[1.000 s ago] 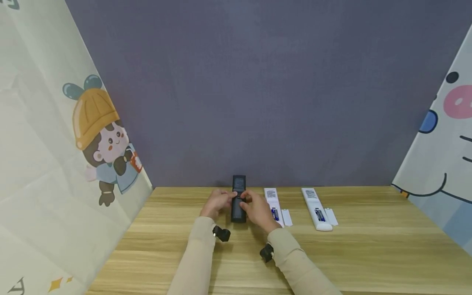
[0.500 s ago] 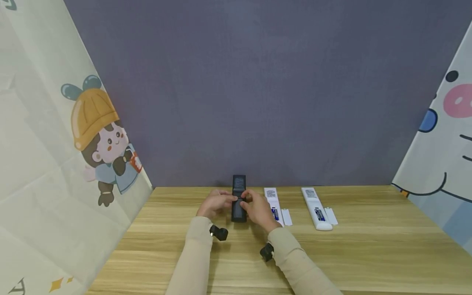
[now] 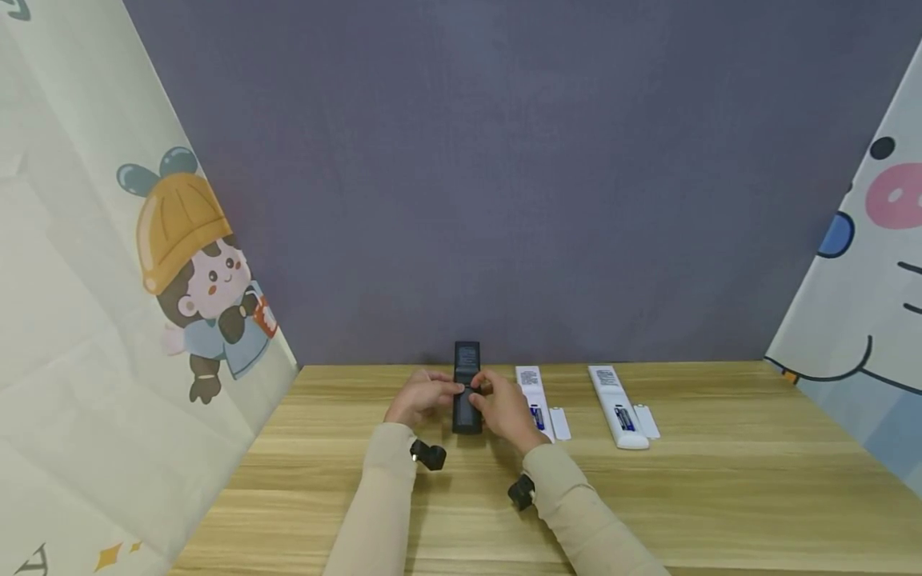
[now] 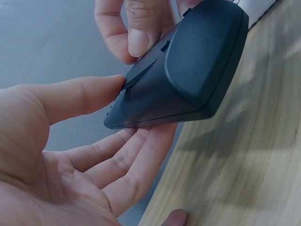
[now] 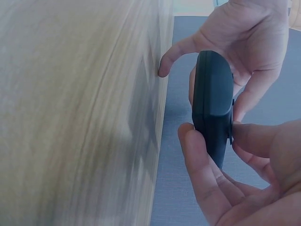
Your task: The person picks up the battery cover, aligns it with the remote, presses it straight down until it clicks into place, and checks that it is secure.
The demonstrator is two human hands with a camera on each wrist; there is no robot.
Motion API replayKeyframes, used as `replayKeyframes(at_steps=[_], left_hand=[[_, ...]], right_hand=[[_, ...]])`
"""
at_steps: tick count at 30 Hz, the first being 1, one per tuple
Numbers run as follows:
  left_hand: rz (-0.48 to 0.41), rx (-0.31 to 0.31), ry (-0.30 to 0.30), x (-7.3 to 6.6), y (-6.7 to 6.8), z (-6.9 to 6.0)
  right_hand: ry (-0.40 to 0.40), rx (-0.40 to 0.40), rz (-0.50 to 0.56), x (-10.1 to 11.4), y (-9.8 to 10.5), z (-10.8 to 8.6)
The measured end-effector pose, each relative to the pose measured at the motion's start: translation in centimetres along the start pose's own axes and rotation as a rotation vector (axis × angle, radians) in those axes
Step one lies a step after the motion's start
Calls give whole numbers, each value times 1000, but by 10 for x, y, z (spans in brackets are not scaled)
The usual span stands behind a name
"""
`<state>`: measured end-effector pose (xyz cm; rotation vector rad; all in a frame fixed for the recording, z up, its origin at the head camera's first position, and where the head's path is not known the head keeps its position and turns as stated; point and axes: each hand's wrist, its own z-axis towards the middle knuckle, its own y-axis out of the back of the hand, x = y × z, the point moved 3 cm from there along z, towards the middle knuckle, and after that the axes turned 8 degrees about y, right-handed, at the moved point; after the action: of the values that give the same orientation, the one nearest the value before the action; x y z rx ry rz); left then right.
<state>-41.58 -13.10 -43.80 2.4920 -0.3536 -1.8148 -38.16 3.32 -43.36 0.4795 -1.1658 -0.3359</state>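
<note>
A black remote point(image 3: 467, 410) is held back side up between both hands, above the table's far part. My left hand point(image 3: 425, 394) grips its left side, thumb on the back face and fingers beneath, as the left wrist view shows. From the right, my right hand point(image 3: 507, 406) pinches it, thumb at the battery cover point(image 5: 231, 127) and fingertips along the other side. In the left wrist view the cover point(image 4: 141, 75) stands slightly raised from the remote's body point(image 4: 207, 52). Whether batteries lie beneath it is hidden.
Right of my hands, a white remote point(image 3: 531, 386) lies with batteries showing and a loose white cover point(image 3: 560, 424) beside it. Farther right lies another white remote point(image 3: 631, 440) with batteries and its cover point(image 3: 647, 422). A grey panel point(image 3: 504, 200) rises behind the table.
My left hand has shifted slightly left and down along the black remote, its thumb now lower on the back. The right hand has barely moved.
</note>
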Motion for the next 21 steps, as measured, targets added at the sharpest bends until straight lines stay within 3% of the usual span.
replayKeyframes(at_steps=[14, 21], left_hand=[[-11, -19, -3, 0, -1, 2], [14, -44, 5, 1, -2, 1]], right_hand=[[-2, -11, -13, -1, 0, 0], [12, -27, -99, -1, 1, 0]])
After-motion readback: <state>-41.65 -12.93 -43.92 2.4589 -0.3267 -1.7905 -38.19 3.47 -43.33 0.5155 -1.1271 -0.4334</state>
